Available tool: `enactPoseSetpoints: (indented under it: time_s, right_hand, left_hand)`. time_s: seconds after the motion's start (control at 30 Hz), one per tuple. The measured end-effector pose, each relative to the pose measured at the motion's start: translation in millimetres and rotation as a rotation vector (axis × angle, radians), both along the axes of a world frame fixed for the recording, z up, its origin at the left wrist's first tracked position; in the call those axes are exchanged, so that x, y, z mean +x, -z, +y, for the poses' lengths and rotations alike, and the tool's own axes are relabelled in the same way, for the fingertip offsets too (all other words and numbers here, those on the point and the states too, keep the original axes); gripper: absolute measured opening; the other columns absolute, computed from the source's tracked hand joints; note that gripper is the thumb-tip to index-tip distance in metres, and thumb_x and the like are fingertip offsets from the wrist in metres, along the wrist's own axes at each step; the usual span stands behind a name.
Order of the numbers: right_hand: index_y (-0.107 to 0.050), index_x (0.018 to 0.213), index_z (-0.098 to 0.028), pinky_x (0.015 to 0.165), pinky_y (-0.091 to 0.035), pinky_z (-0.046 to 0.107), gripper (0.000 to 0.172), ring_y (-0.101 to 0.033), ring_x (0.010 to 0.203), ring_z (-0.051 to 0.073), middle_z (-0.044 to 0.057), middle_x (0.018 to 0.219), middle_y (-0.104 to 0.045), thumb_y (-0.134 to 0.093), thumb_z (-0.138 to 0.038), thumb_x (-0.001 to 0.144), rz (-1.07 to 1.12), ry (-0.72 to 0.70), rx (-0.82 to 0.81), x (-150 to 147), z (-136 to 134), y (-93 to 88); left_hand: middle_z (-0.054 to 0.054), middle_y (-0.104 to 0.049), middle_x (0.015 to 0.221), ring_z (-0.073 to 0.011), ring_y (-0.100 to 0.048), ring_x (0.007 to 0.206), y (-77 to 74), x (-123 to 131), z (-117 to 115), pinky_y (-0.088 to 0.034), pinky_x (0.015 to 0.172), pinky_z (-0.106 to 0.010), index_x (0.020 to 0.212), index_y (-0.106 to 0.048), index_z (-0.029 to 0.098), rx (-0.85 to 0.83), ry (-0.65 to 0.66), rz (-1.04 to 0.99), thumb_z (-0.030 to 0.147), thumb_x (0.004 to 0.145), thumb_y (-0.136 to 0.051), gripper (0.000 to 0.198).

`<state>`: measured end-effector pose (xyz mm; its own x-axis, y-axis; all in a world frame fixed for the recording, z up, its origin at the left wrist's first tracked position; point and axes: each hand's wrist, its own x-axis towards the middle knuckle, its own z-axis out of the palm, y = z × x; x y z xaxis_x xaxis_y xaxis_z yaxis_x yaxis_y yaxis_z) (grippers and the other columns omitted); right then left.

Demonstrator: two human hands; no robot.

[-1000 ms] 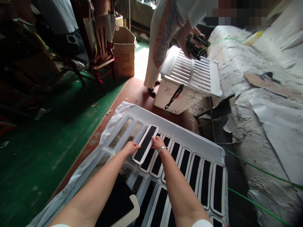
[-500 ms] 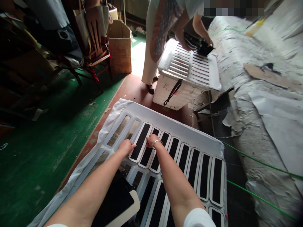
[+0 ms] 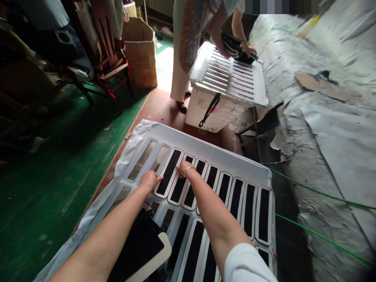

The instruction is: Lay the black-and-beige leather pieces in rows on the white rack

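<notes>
A white-bordered black strip panel (image 3: 169,172) lies in a slot at the left end of a row on the slotted white board (image 3: 188,137). On its left edge, my left hand (image 3: 149,180) is closed, its thumb and fingers at the border. My right hand (image 3: 184,169), with a bracelet at the wrist, is closed at the panel's right edge, over the neighbouring strip panel (image 3: 178,190). Several matching panels fill the row to the right. Under my left forearm sits a pile of black pieces with pale borders (image 3: 143,243), partly hidden.
Bare slots (image 3: 141,160) show at the board's left end. Ahead, a co-worker's hands (image 3: 248,50) handle black pieces above another slotted board (image 3: 249,84) on a white box (image 3: 205,109). A cardboard box (image 3: 141,58) and wooden chair (image 3: 108,47) stand left; green cords (image 3: 323,196) run right.
The view has shifted slightly, moving the scene left and up. Both my hands stay at the edges of the same panel. The co-worker's hands remain over the other board.
</notes>
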<state>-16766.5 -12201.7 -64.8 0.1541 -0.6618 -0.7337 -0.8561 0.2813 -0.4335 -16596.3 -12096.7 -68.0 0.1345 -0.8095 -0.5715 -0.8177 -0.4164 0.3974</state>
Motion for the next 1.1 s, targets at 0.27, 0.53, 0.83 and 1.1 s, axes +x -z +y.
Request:
enactPoseSetpoints:
  time_s: [0.27, 0.53, 0.83, 1.1]
  right_hand:
    - [-0.062, 0.091, -0.014, 0.076, -0.042, 0.035, 0.023, -0.058, 0.090, 0.025, 0.015, 0.095, -0.064, -0.051, -0.033, 0.085, 0.092, -0.032, -0.343, -6, 12, -11.0]
    - [-0.054, 0.117, -0.015, 0.098, -0.027, 0.043, 0.033, -0.037, 0.118, 0.027, 0.013, 0.130, -0.047, -0.048, -0.028, 0.087, 0.234, -0.271, -0.898, -7, 26, 6.3]
    - [-0.042, 0.132, -0.010, 0.107, -0.011, 0.046, 0.044, -0.027, 0.131, 0.027, 0.014, 0.141, -0.035, -0.035, -0.026, 0.091, 0.250, -0.557, -0.839, 6, 20, 13.0]
    - [-0.031, 0.139, -0.019, 0.107, -0.007, 0.049, 0.048, -0.018, 0.135, 0.027, 0.011, 0.147, -0.022, -0.027, -0.021, 0.091, 0.293, -0.664, -0.722, 18, 27, 10.5]
  left_hand:
    - [-0.003, -0.054, 0.044, -0.0172, -0.054, 0.055, 2.3, -1, 2, -0.031, 0.053, -0.026, 0.054, -0.063, 0.017, -0.008, -0.044, 0.023, 0.049, 0.076, -0.051, 0.040]
    - [-0.004, -0.056, 0.045, -0.0167, -0.054, 0.051, 4.1, -1, 1, -0.031, 0.052, -0.026, 0.056, -0.063, 0.017, 0.013, -0.066, 0.053, 0.051, 0.077, -0.049, 0.042]
    - [-0.005, -0.060, 0.048, -0.0170, -0.058, 0.055, -1.5, 2, -8, -0.037, 0.055, -0.025, 0.058, -0.066, 0.016, 0.090, -0.008, 0.042, 0.048, 0.077, -0.051, 0.040]
    - [-0.015, -0.069, 0.077, -0.0261, -0.064, 0.081, -7.7, 0, -17, -0.044, 0.068, -0.030, 0.074, -0.070, 0.013, 0.106, 0.079, -0.074, 0.047, 0.076, -0.054, 0.038]
